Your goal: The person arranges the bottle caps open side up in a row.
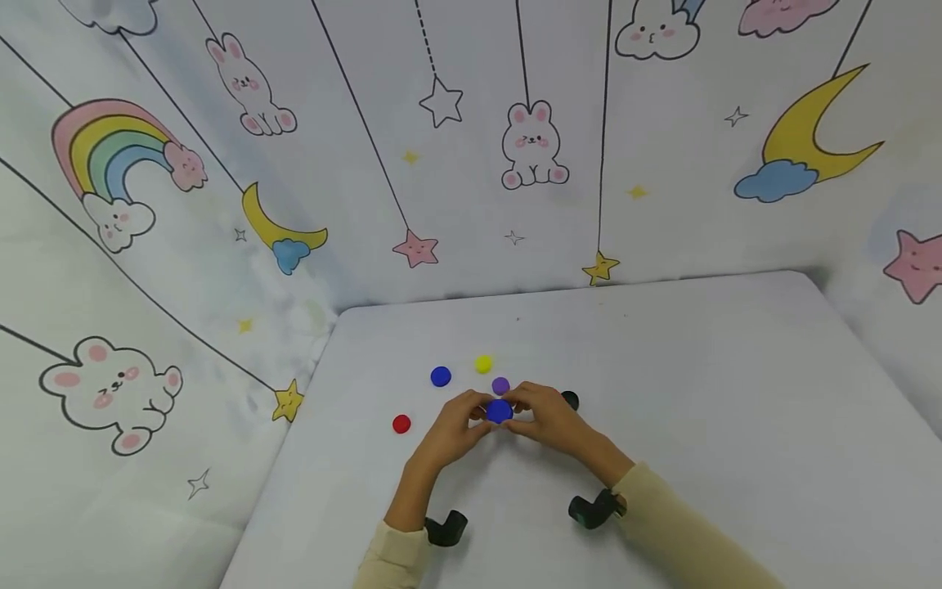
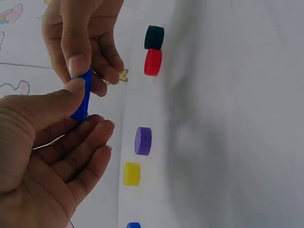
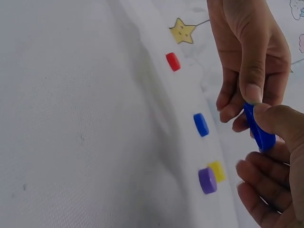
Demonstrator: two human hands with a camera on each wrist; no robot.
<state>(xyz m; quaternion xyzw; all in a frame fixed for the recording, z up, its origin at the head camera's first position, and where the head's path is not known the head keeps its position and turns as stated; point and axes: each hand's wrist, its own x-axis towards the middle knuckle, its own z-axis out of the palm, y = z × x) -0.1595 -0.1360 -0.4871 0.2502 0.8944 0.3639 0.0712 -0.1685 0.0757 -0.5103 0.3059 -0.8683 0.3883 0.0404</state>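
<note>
Both hands pinch one blue bottle cap (image 1: 500, 411) between them, held up in front of the body. My left hand (image 1: 458, 425) grips its left side and my right hand (image 1: 548, 417) its right side. Seen from the left wrist, the blue cap (image 2: 84, 97) is edge-on, with both thumbs on its near face. The fingers of the left hand (image 2: 61, 152) are bent behind it, those of the right hand (image 3: 273, 180) likewise. Just beyond the hands is a purple cap (image 1: 500, 385), with a yellow cap (image 1: 483, 364) farther back.
On the white table (image 1: 736, 393) lie another blue cap (image 1: 441, 376) and a red cap (image 1: 401, 424) to the left. A dark cap (image 1: 570, 400) is partly hidden behind the right hand; beside it stands a second red cap (image 2: 153, 62). A cartoon-printed backdrop (image 1: 471, 204) rises behind.
</note>
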